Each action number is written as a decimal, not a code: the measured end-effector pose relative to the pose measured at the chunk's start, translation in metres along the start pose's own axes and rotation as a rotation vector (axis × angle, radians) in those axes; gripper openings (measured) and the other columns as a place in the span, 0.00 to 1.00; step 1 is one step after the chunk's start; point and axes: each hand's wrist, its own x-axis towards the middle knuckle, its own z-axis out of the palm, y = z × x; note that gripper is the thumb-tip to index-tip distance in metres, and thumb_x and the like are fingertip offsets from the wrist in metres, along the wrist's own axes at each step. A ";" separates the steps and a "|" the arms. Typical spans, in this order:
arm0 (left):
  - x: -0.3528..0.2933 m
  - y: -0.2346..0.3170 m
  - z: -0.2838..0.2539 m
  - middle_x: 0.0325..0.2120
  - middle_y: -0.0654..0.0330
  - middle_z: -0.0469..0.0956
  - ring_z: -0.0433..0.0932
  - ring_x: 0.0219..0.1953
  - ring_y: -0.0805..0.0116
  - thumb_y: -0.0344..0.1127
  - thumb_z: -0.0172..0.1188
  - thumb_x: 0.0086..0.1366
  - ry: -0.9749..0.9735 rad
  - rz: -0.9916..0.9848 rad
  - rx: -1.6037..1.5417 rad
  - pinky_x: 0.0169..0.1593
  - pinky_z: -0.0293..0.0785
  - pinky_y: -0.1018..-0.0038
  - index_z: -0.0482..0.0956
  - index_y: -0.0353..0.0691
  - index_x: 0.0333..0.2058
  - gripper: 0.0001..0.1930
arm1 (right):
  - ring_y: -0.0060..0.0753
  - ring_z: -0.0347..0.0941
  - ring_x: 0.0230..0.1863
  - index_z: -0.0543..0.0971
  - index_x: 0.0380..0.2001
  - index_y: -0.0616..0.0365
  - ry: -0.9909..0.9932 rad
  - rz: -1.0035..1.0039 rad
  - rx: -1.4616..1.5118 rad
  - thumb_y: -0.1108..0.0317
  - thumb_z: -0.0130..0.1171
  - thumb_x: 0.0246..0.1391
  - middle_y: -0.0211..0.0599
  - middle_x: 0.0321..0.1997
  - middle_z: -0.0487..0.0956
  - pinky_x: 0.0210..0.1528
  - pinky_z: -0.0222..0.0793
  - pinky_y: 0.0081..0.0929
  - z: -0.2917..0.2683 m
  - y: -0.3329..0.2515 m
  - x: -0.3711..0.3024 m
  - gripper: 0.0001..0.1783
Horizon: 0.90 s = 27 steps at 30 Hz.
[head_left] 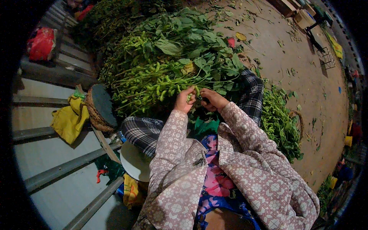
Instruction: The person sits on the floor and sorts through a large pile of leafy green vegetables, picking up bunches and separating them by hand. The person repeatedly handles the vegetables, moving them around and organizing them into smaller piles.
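Note:
A big heap of uprooted green bean plants (180,42) lies in front of me, leaves to the right and pod-laden stems to the left. My left hand (185,100) is closed with green bean pods (188,98) showing between its fingers, at the heap's near edge. Close beside it, my right hand (214,101) has its fingers curled together; what they hold, if anything, is hidden. Between the two hands a single green pod (197,90) sticks up. Both hands are over my lap, between my knees in plaid trousers.
A round woven basket (100,107) with a dark face tilts at the left, next to a yellow cloth (72,119). A white basin (135,161) sits by my left knee. More bean plants (281,119) lie at my right. Metal bars (57,168) run along the left; leaves litter the floor.

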 end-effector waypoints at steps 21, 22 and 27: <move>-0.015 0.003 0.010 0.26 0.69 0.70 0.65 0.22 0.83 0.35 0.59 0.57 -0.024 0.056 0.056 0.15 0.55 0.87 0.74 0.38 0.38 0.12 | 0.13 0.55 0.12 0.70 0.40 0.52 0.027 0.085 0.374 0.62 0.49 0.57 0.25 0.22 0.72 0.10 0.45 0.13 -0.006 0.004 -0.007 0.10; -0.016 0.002 0.011 0.26 0.69 0.71 0.66 0.23 0.84 0.36 0.57 0.58 -0.022 0.044 0.038 0.15 0.55 0.87 0.74 0.38 0.40 0.12 | 0.12 0.55 0.12 0.71 0.40 0.53 0.080 0.042 0.330 0.63 0.50 0.56 0.26 0.23 0.73 0.10 0.45 0.13 -0.001 0.006 -0.007 0.10; -0.009 -0.004 0.005 0.31 0.66 0.75 0.71 0.27 0.79 0.40 0.51 0.62 -0.025 0.048 0.049 0.21 0.65 0.83 0.74 0.40 0.44 0.15 | 0.21 0.64 0.16 0.73 0.34 0.58 0.272 -0.338 -0.148 0.66 0.55 0.53 0.31 0.24 0.75 0.16 0.57 0.22 0.008 0.013 0.000 0.08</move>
